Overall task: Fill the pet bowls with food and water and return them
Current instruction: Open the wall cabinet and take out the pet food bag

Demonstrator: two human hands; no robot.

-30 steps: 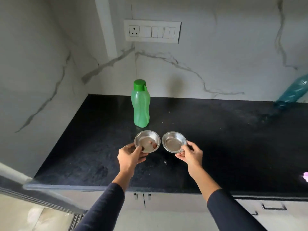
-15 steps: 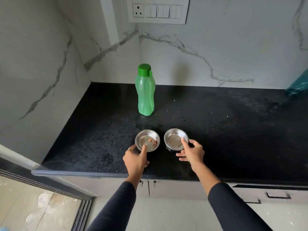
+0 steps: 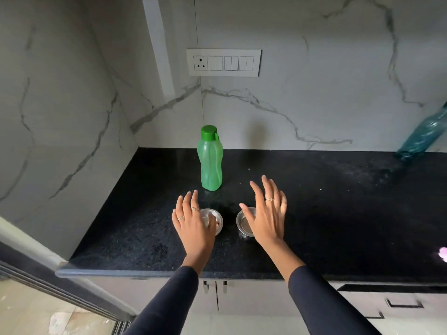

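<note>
Two bowls side by side on the counter; bottle behind the left one, near the wall

Switch panel (white), teal bottle

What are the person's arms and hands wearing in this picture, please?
Both arms wear close-fitting dark navy long sleeves that end at the wrists. The left hand is bare apart from two thin rings on separate fingers; the right hand is bare apart from one ring. No gloves or watch show.
</note>
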